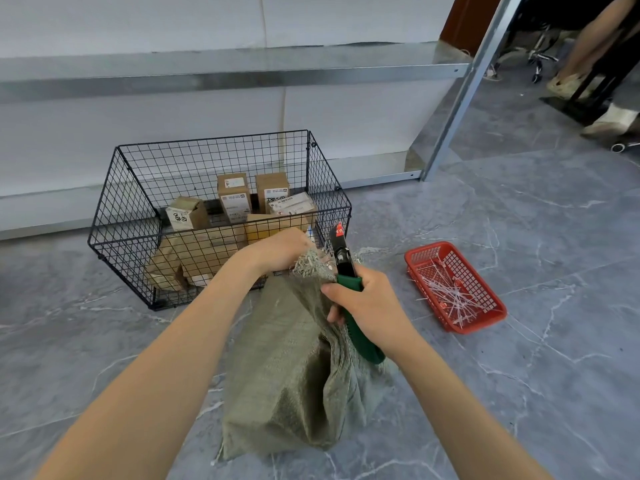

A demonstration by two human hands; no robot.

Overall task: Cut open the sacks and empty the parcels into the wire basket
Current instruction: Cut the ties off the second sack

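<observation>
Floor: sack [287, 368] seemingly between hands [367, 306].

Basket [221, 216] open on top, approach free from above; boxes [235, 199] fill the right and back, left part lower. Sack [294, 358] stands just in front, touching its front wall, blocks the low route. Red tray [453, 285] to the right, apart. Shelf rail [242, 77] overhangs behind. Floor [86, 341] left of sack bare.

Hands [329, 282] on sack [291, 368], cutter [349, 292]
</observation>
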